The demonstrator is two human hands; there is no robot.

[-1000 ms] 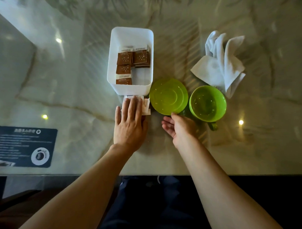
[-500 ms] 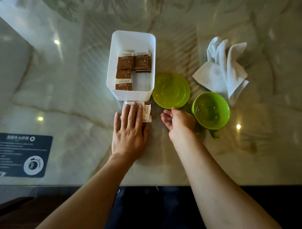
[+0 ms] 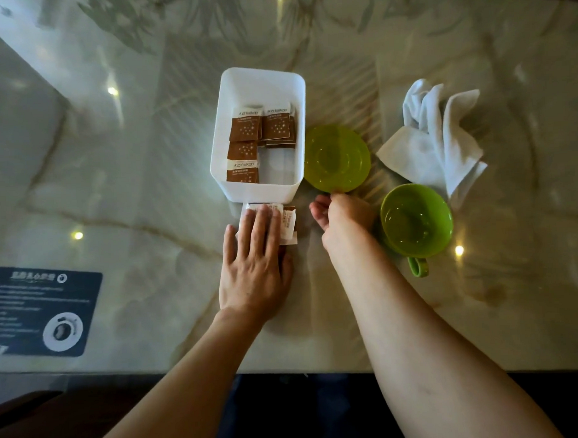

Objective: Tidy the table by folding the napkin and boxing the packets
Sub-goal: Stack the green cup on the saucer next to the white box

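We are working at a marble table point(image 3: 148, 178), and we are taking the white box point(image 3: 219, 149) as our landmark. Inside the box, brown and white packets point(image 3: 245, 128) are lying flat: 2 side by side at its far end with more stacked under the right one, and others running down its left side toward the near wall. Just in front of the box's near wall, our left hand point(image 3: 255, 269) is lying palm down with the fingers spread flat, pressing on a small pile of loose packets point(image 3: 289, 220) whose edges are showing to the right of the fingers. Touching or almost touching the box's right wall, a green saucer point(image 3: 336, 156) is resting on the table, and our right hand point(image 3: 343, 220) is pinching its near rim between curled fingers. Further right of the box and nearer to us, a green cup point(image 3: 415, 221) is standing with its handle pointing our way. Well to the right of the box, the white napkin point(image 3: 439, 138) is lying crumpled and unfolded, its near corner close to the cup.
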